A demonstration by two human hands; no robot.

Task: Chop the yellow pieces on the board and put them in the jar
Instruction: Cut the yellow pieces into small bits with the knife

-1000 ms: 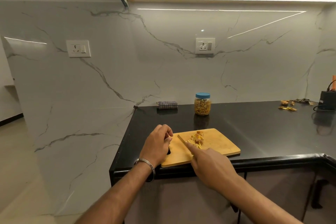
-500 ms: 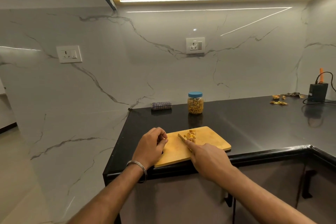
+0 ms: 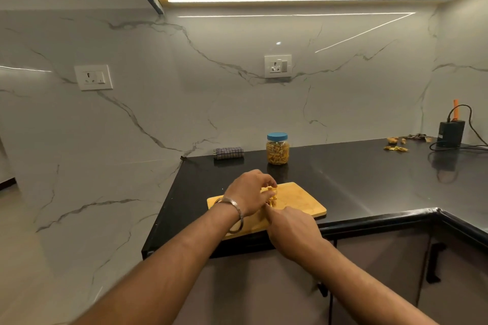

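Left hand curls over the yellow pieces on the cutting board, steadying them. Right hand grips something hidden, presumably a knife.

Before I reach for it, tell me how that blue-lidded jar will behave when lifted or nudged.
The jar looks like clear plastic, nearly full of yellow pieces, so probably light and not fragile. It stands upright on the glossy black counter, so a nudge would likely slide it; a high push might tip it.

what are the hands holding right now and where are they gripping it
The left hand pinches the yellow pieces at the top of the pile. What the right hand holds cannot be told.
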